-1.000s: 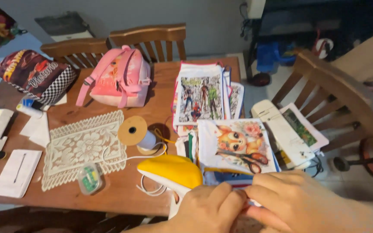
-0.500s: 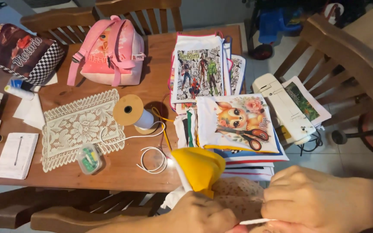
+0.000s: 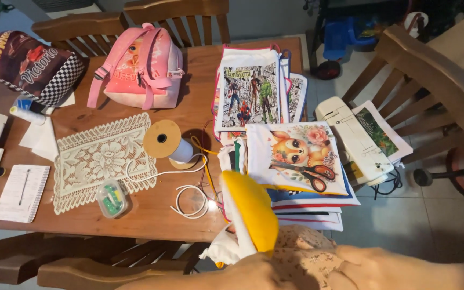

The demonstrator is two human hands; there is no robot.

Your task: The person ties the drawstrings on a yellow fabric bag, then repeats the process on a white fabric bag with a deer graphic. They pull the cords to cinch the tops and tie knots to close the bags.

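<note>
- The left hand (image 3: 243, 274) sits at the bottom edge of the view, just off the near edge of the wooden table (image 3: 194, 107); it grips the yellow and white cloth piece (image 3: 248, 215), which stands up from the fist and leans over the near edge of the tabletop.
- The right hand (image 3: 388, 268) lies low at the bottom right, beside the left hand, resting on a beige patterned fabric (image 3: 302, 252); whether its fingers pinch anything cannot be told.
- A loop of white cord (image 3: 189, 198) lies near the near edge, just left of the cloth piece, and runs toward a spool (image 3: 167, 142) with a brown round end, lying near the middle of the tabletop.
- A cream lace doily (image 3: 100, 158) spreads left of the spool; a small clear box (image 3: 111, 198) with green bits sits on its near corner.
- A stack of printed cloth bags (image 3: 302, 161) fills the near right corner, and black scissors with red and orange handles (image 3: 310, 172) lie on the top one.
- A second pile of printed bags (image 3: 248, 91) reaches toward the far right corner.
- A pink backpack (image 3: 140, 67) stands at the far edge, and a dark bag with a checkered band (image 3: 28, 67) lies at the far left corner.
- A notepad with a pen (image 3: 20, 193) lies at the near left corner.
- A white machine (image 3: 355, 139) rests on a chair seat just off the right edge of the tabletop.
</note>
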